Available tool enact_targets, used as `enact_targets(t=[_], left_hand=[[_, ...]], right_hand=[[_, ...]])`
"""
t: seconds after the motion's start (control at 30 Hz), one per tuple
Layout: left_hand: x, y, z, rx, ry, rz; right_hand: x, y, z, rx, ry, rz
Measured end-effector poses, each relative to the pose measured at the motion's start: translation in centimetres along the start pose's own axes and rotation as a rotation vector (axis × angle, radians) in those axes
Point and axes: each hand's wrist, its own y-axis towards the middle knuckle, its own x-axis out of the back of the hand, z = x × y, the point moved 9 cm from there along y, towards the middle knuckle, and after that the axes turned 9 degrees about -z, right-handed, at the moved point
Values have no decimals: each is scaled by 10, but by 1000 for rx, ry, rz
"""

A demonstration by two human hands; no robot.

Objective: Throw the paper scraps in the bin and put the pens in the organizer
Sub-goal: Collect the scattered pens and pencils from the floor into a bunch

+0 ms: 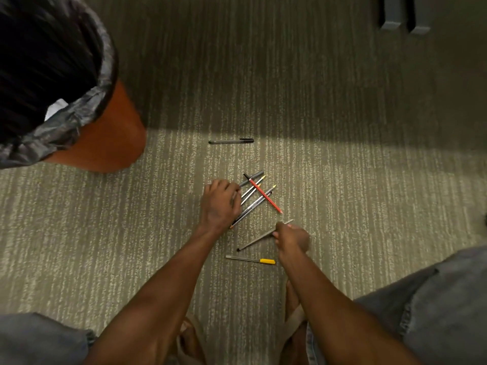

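Two bare forearms reach forward from the bottom edge over a striped grey-green carpet [342, 180], between two denim-clad knees [434, 299] that are cut off by the frame; sandalled feet [293, 325] show partly beneath the arms. Nearest lies a yellow-capped pen [250, 260], alone on the carpet, just beside the right wrist. Above it, the right hand [291, 239] is closed, its fingers pinching the upper end of a grey pen [259, 239] whose dark tip slants down to the left, at or near the carpet; the hand is slightly blurred, so single fingers cannot be told apart. Further on, the left hand [220, 204] is curled knuckles-up, its fingers pressed together over the lower ends of a fanned bundle of pens and pencils [254, 198]; those ends are hidden under the hand. A red pencil [264, 194] lies crosswise over the bundle. Well apart, at the edge of a broad shadow, a black-capped pen [231, 141] lies level on the carpet. At far left stands an orange bin [110, 138] with a dark liner [79, 111] folded over its rim; it is cut off by the frame, its interior is dark, and a pale scrap [56, 108] shows inside near the rim. Grey furniture feet [403, 19] sit at top right, unclear in shadow. No organizer is in view.
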Motion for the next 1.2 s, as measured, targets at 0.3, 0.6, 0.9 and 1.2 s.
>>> enact_targets(t=[0.3, 0.6, 0.9, 1.2], left_hand=[[-26, -22, -4, 82, 97, 268], [-22, -19, 2, 252, 43, 264], [-9, -32, 25, 477, 5, 230], [-9, -54, 11, 594, -398, 284]], right_hand=[[-37, -13, 28, 174, 156, 240], [-52, -18, 56, 343, 2, 274], [-79, -37, 41, 64, 158, 516], [-104, -75, 44, 0, 198, 705]])
